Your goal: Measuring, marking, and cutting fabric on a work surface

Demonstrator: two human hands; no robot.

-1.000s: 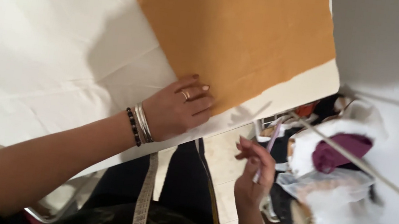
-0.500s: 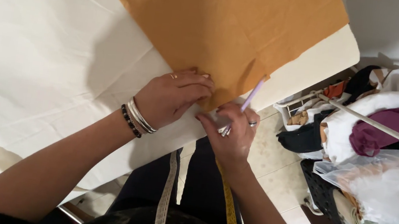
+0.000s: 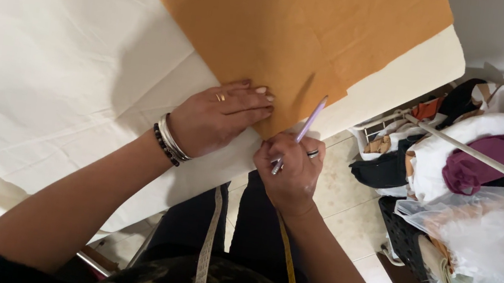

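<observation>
My left hand (image 3: 219, 119) lies flat, fingers together, on the near corner of a large brown paper sheet (image 3: 288, 25) that rests on white fabric (image 3: 47, 54) spread over the table. A ring and several bracelets show on that hand and wrist. Just to its right, my right hand (image 3: 287, 169) is closed around a lilac pencil (image 3: 303, 131), its far end pointing up over the paper's edge near the corner. A measuring tape (image 3: 205, 260) hangs from my neck down my front.
The table's cream edge (image 3: 406, 71) runs diagonally to the upper right. On the right stand a wire rack and a dark basket (image 3: 406, 239) piled with clothes, a maroon cloth (image 3: 482, 164) and clear plastic bags (image 3: 482, 233). A long pale stick (image 3: 480, 157) crosses them. Tiled floor lies below.
My right hand came up from beside the table with the pencil to the paper's near corner. My left hand stayed flat on the paper. The view shifted slightly.
</observation>
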